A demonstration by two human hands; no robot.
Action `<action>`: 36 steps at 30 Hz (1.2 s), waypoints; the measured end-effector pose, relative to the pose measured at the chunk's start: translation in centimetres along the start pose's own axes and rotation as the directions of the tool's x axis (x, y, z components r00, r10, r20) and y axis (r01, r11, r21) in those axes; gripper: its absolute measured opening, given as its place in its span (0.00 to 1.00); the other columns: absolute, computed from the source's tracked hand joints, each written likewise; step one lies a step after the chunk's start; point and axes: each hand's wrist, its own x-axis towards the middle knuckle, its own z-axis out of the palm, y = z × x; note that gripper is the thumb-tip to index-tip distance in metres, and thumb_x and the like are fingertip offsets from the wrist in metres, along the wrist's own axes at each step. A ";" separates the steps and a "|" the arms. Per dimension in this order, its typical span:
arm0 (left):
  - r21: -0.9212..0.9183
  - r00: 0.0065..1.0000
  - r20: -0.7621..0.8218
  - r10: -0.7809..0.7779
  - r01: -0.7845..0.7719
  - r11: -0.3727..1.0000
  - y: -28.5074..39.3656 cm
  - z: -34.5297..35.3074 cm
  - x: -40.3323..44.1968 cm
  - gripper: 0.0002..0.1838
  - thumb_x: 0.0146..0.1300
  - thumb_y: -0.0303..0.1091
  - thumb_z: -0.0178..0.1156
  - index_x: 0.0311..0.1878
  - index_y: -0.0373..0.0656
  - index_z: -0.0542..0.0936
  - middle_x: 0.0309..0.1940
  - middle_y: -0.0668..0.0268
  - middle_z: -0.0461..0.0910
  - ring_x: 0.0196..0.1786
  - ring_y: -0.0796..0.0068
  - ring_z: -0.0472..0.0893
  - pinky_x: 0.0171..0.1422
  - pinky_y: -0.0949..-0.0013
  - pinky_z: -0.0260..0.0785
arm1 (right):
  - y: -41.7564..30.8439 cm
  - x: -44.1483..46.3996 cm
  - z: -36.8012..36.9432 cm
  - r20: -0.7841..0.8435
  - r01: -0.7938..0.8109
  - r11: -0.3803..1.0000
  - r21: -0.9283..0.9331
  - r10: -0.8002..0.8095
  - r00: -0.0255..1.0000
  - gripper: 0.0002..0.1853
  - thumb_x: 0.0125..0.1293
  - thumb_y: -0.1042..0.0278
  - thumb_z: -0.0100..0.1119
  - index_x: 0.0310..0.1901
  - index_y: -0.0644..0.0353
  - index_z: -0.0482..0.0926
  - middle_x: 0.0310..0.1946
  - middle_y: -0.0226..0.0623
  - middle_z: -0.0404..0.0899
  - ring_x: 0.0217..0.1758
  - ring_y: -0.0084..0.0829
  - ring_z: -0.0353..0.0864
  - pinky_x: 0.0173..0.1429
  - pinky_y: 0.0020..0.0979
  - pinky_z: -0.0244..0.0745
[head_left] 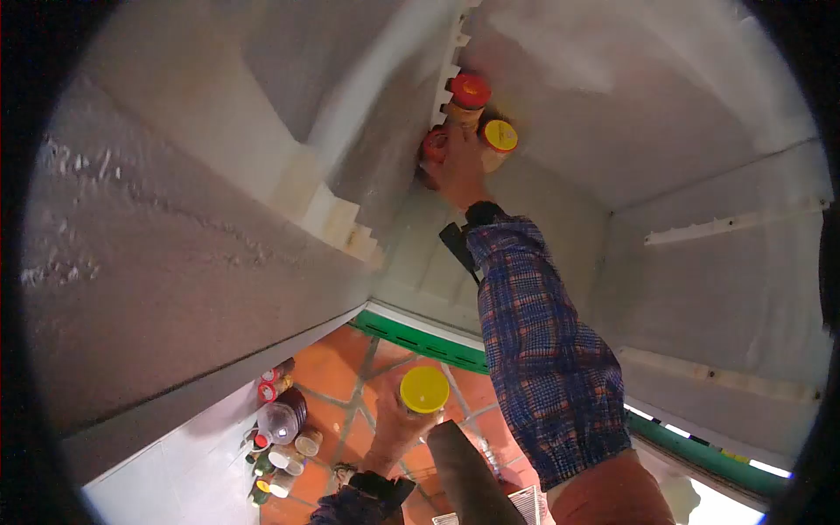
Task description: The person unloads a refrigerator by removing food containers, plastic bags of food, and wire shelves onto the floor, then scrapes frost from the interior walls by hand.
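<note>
Deep inside a white-walled cabinet my right hand point(461, 171) reaches up, fingers closed around a red-lidded jar point(433, 145) that it partly covers. Just beyond the fingers is another jar with a red lid point(470, 90). A jar with a yellow lid and red rim point(500, 136) stands close on the right of the hand. Lower down, outside the cabinet, my left hand point(394, 429) is wrapped around a jar with a plain yellow lid point(424, 390). The jar's contents are mostly hidden under the lid.
Several jars and bottles point(280, 424) stand on the orange tiled floor point(328, 372) by a white wall at lower left. A green-edged sill point(420, 339) borders the cabinet opening. Notched shelf supports point(731, 223) line its walls. A white slatted rack point(525, 503) shows at the bottom.
</note>
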 end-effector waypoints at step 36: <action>-0.271 0.735 -0.587 -0.339 0.216 0.938 -28.0 -22.1 -38.7 0.40 0.41 0.25 0.73 0.60 0.42 0.65 0.54 0.58 0.69 0.60 0.61 0.71 0.65 0.64 0.63 | -24.6 -51.1 24.5 0.679 0.036 0.965 0.260 -0.209 0.704 0.34 0.43 0.71 0.72 0.53 0.60 0.66 0.44 0.45 0.72 0.49 0.43 0.74 0.56 0.38 0.70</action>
